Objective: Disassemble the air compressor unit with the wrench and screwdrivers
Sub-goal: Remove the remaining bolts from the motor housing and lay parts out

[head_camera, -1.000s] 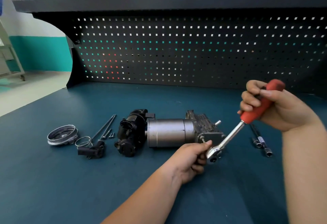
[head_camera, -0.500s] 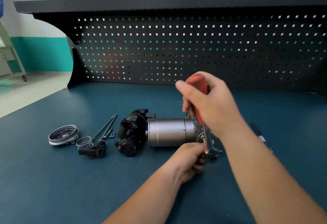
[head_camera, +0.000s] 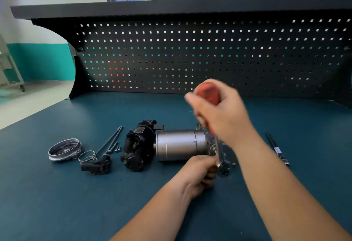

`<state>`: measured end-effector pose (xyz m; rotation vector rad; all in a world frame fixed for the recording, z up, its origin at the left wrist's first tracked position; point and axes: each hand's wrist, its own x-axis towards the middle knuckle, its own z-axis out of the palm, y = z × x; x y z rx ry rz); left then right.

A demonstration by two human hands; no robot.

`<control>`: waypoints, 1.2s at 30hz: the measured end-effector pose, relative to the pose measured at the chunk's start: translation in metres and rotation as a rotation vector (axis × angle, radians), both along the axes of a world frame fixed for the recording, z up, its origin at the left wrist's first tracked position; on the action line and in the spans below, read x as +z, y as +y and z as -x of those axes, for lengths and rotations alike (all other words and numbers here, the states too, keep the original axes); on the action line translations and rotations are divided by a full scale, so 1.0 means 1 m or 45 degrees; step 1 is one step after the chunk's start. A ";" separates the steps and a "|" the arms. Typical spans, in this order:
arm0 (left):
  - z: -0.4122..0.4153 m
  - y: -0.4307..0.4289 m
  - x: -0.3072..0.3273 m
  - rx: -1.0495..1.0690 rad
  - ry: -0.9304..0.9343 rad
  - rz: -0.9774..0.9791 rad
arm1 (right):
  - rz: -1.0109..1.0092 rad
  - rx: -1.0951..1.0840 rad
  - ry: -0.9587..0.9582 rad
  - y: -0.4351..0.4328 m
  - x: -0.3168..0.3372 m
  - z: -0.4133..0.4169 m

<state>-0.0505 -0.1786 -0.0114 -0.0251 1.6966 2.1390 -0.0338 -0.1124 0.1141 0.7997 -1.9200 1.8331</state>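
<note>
One wrench (head_camera: 219,155) gripped by left hand (head_camera: 198,174), right hand (head_camera: 222,115).

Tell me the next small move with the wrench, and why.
Probably swing the wrench through a turning stroke. The right hand grips the red handle, raised above the air compressor; the left hand holds the wrench head against its right end.

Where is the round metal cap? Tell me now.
Head view: the cap lies far left on the bench, beside the wire ring, left of the long bolts.
</note>
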 end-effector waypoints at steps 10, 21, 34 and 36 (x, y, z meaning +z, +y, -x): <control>-0.003 0.003 0.007 -0.022 -0.060 -0.152 | 0.803 0.119 -0.727 0.093 0.002 0.042; 0.001 -0.001 0.001 -0.038 -0.096 -0.022 | -0.049 0.056 -0.001 0.002 0.006 -0.011; -0.001 0.000 0.003 0.005 -0.005 0.013 | -0.002 0.133 -0.065 0.004 0.007 -0.001; -0.002 0.000 0.004 -0.014 -0.008 -0.053 | 0.292 0.157 -0.208 0.028 0.013 0.011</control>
